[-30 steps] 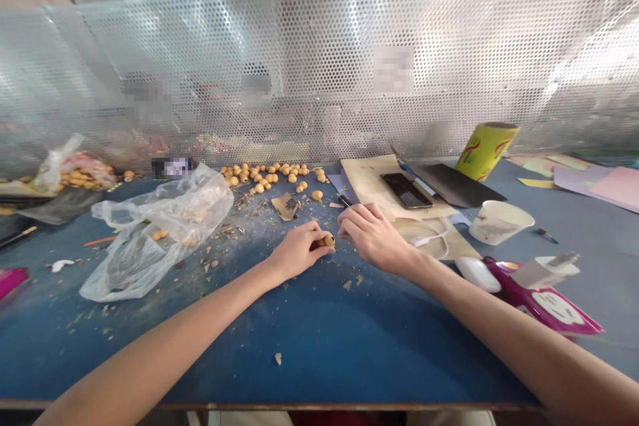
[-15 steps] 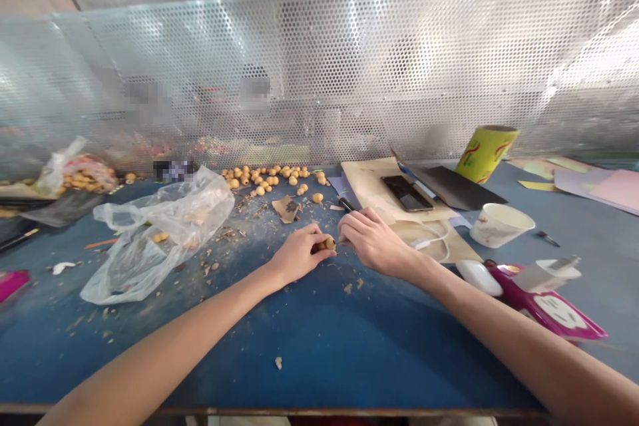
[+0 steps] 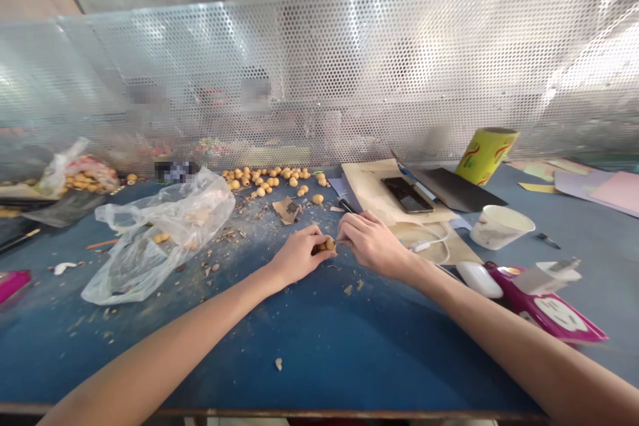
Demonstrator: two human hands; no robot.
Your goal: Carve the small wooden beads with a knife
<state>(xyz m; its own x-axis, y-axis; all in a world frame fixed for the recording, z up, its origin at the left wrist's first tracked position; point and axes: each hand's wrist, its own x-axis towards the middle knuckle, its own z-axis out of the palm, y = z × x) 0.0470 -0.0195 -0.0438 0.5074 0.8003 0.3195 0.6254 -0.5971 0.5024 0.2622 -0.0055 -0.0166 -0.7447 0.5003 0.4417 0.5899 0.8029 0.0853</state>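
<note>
My left hand (image 3: 298, 257) is closed on a small gourd (image 3: 329, 245) — it sits at 3 o'clock, lying sideways. My right hand (image 3: 372, 246) grips a black-handled tool (image 3: 345, 206), just beside it.

Toward me, below my fingers (image 3: 352, 234), the blue table (image 3: 319, 353) leaves my hands room to pass, with only scattered crumbs of debris on it. To my left, a crumpled plastic bag (image 3: 154, 246) stands in the way. Ahead, loose tan beads (image 3: 264, 178) and a perforated metal screen (image 3: 319, 80) limit my reach. To my right, a paper cup (image 3: 496, 226) and a white rounded object (image 3: 479, 279) block the path.
</note>
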